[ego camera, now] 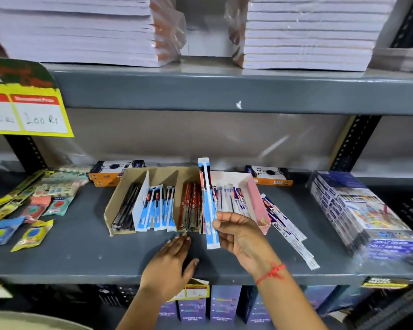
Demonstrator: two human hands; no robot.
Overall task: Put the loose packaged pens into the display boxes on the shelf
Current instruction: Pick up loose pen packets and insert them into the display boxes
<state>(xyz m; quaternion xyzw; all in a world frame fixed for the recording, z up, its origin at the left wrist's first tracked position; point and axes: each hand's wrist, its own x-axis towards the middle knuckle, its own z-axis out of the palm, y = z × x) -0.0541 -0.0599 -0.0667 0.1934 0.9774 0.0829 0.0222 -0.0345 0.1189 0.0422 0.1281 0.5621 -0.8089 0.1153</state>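
Note:
My right hand (241,234) grips a blue-and-white packaged pen (208,198), held almost upright between the two display boxes. The brown cardboard display box (116,198) holds black pens on the left, blue packs in the middle and red packs on the right. A pink display box (256,198) beside it holds white-and-blue packs. A few loose packaged pens (286,232) lie on the shelf to the right of the pink box. My left hand (172,260) rests flat on the shelf, fingers apart, just in front of the brown box.
The grey shelf (81,253) carries small packets of erasers and sharpeners (34,210) at left and a wrapped stack of boxes (362,210) at right. Orange boxes (110,172) stand behind. Paper stacks fill the shelf above; a yellow price sign (29,110) hangs left.

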